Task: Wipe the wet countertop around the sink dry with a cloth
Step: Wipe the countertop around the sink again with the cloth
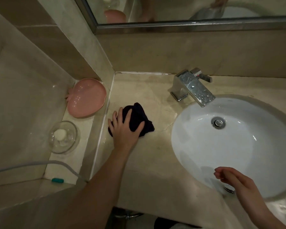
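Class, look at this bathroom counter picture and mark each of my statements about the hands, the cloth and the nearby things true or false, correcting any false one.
1. The left hand presses a dark cloth on the countertop. True.
2. The right hand holds a second cloth. False: it is empty, over the sink edge.
3. The cloth lies inside the basin. False: it lies left of it.
4. A pink dish sits on the side ledge. True.
5. Water runs from the faucet. False: none shows.
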### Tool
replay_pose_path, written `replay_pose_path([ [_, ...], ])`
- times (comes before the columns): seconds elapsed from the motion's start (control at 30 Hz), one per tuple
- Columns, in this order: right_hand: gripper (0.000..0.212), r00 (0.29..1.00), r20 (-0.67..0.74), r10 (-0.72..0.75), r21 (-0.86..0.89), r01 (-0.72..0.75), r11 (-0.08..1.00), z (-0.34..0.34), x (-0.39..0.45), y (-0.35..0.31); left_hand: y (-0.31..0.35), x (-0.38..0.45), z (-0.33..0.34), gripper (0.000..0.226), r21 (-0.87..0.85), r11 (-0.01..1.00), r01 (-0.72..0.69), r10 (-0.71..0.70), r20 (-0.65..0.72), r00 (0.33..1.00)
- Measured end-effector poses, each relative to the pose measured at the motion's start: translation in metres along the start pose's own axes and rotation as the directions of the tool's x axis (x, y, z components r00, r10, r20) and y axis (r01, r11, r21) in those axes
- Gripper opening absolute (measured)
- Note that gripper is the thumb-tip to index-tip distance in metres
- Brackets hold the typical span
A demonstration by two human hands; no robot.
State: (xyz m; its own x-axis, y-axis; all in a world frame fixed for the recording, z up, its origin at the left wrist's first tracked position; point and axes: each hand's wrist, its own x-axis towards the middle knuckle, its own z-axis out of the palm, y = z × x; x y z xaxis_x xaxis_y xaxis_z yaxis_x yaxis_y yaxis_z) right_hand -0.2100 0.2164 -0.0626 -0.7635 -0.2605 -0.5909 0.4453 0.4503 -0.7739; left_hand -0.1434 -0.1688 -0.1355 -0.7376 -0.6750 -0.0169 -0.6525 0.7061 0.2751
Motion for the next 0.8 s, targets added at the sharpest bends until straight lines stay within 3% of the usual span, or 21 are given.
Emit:
replay_pose_path([
  [0.1, 0.028, 1.0, 0.023, 0.009, -0.002, -0.009, 1.0, 0.002, -0.004, 0.002, 0.008, -0.013, 0.002, 0.065, 0.02, 1.0, 0.006, -0.005, -0.014, 1.0],
  [0.23, 0.029, 1.0, 0.019, 0.005, -0.003, -0.005, 1.0, -0.006, -0.008, 0.002, 0.008, -0.069, 0.006, 0.051, 0.041, 0.988, -0.149, 0.149, -0.007, 0.989],
  [0.4, 0.029, 1.0, -0.023, 0.006, 0.02, -0.005, 1.0, -0.011, -0.011, 0.01, 0.073, -0.15, 0.027, 0.047, -0.083, 0.977, -0.196, 0.197, 0.008, 0.98],
  [0.53, 0.028, 1.0, 0.028, -0.01, -0.024, 0.011, 1.0, 0.0, -0.01, 0.011, 0.135, -0.168, 0.039, 0.028, -0.143, 0.906, -0.399, 0.41, 0.062, 0.91],
  [0.6, 0.027, 0.997, 0.068, -0.04, -0.062, 0.044, 0.997, 0.005, -0.011, 0.006, 0.147, -0.167, 0.038, 0.029, -0.135, 0.883, -0.449, 0.459, 0.06, 0.886],
  [0.67, 0.026, 0.993, 0.096, -0.066, -0.088, 0.074, 0.993, 0.006, -0.013, -0.001, 0.143, -0.161, 0.025, 0.034, -0.188, 0.903, -0.388, 0.395, 0.004, 0.919],
  [0.8, 0.026, 0.994, 0.09, -0.067, -0.081, 0.074, 0.994, -0.005, -0.015, -0.003, 0.087, -0.155, -0.023, 0.03, -0.329, 0.938, -0.105, 0.061, -0.14, 0.988],
])
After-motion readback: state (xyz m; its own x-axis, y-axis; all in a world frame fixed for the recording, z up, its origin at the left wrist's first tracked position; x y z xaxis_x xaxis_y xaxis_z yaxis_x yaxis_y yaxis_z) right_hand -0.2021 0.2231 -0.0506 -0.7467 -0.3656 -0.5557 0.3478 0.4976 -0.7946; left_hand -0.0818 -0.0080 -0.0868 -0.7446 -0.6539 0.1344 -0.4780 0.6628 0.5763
